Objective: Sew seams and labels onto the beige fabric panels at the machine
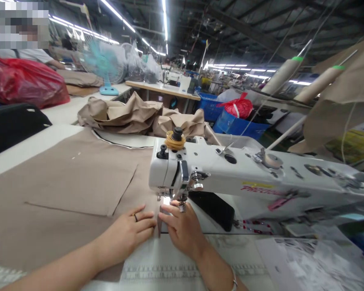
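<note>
A large piece of tan fabric (69, 234) lies flat over the left of the sewing table and runs under the head of a white sewing machine (218, 169). A patch pocket shape (100, 182) shows on it. My left hand (133, 228), with a dark ring, rests on the fabric just left of the needle area, fingers stretched out. Close by on the right, my right hand (183, 226) has bent fingers at the fabric's edge beside the presser foot and appears to grip it. Its thumb is mostly hidden. A small lamp lights the needle area.
A black phone (215, 210) lies under the machine arm. Crumpled tan fabric (121, 115) is heaped behind the machine. A clear bag of white pieces (315, 262) sits at lower right. Thread cones (282, 74), a blue fan (104, 66) and a red bag (27, 83) stand farther back.
</note>
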`<state>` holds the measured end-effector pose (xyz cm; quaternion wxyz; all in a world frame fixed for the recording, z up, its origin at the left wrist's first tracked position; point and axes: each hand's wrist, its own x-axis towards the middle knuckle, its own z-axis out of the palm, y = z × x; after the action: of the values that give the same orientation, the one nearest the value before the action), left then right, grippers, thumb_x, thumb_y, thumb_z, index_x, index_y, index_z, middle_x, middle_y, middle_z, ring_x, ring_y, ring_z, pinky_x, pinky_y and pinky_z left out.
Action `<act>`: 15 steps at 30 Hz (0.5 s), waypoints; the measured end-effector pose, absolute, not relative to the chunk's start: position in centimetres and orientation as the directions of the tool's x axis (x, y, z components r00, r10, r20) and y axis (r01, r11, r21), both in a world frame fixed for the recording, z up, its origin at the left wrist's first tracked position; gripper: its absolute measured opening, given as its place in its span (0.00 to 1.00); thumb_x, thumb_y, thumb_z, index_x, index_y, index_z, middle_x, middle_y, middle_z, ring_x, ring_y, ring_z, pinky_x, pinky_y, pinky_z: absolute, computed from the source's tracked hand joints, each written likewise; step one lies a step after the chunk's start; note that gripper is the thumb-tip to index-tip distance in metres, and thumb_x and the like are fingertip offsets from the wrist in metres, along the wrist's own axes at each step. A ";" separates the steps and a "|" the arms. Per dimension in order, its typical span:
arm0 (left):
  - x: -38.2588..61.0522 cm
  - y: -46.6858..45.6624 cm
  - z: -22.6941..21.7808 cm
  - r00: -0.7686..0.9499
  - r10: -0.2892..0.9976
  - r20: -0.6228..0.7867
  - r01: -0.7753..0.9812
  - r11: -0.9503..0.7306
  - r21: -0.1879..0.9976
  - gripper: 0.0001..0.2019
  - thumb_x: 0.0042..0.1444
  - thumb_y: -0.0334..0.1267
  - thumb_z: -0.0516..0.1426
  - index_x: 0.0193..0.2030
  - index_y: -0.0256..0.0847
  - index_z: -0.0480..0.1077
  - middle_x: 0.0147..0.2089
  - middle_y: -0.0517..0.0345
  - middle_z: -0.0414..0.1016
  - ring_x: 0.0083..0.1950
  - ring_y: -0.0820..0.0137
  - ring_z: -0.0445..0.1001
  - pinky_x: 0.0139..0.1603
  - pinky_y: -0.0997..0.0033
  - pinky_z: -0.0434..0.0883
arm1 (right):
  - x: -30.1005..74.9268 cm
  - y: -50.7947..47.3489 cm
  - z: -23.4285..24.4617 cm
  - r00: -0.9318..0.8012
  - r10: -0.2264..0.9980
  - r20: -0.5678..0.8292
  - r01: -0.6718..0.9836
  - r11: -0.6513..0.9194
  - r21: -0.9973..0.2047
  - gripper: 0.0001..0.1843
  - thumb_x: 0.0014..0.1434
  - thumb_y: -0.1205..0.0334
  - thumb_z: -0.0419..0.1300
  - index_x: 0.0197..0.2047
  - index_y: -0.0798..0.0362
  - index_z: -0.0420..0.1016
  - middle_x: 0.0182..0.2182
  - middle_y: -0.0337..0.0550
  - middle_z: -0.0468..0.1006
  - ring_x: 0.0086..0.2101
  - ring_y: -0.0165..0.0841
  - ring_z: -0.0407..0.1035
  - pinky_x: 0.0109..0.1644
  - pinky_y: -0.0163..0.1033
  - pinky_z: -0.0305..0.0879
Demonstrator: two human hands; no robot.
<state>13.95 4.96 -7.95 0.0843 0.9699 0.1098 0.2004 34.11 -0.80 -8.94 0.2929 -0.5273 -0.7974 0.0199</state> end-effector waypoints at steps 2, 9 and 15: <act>14.2 5.9 -8.0 0.902 0.248 0.354 0.185 -0.961 0.204 0.11 0.57 0.25 0.48 0.40 0.43 0.67 0.44 0.63 0.76 0.53 0.73 0.67 0.65 0.71 0.44 | 34.1 -0.8 -8.9 -0.270 0.850 0.452 0.828 0.445 -0.340 0.20 0.51 0.73 0.51 0.43 0.45 0.74 0.45 0.36 0.75 0.43 0.37 0.61 0.47 0.44 0.57; 15.5 8.7 -7.4 0.926 0.255 0.278 0.198 -0.956 0.215 0.09 0.57 0.28 0.51 0.41 0.42 0.67 0.40 0.62 0.76 0.48 0.70 0.69 0.59 0.66 0.54 | 33.9 -0.8 -8.8 -0.197 0.897 0.395 0.889 0.333 -0.315 0.21 0.52 0.71 0.51 0.47 0.44 0.73 0.43 0.43 0.73 0.42 0.39 0.61 0.46 0.46 0.59; 16.1 9.2 -7.0 0.892 0.342 0.295 0.326 -0.940 0.105 0.10 0.60 0.29 0.48 0.39 0.41 0.70 0.34 0.60 0.76 0.45 0.67 0.71 0.57 0.61 0.56 | 33.8 -0.6 -8.6 -0.141 0.930 0.341 0.927 0.245 -0.284 0.21 0.55 0.68 0.51 0.51 0.45 0.70 0.40 0.48 0.71 0.44 0.42 0.61 0.49 0.50 0.58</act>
<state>16.08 9.23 -7.00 0.0264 0.9723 0.1717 0.1561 33.82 -0.58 -8.59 0.2277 -0.6146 -0.7553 0.0025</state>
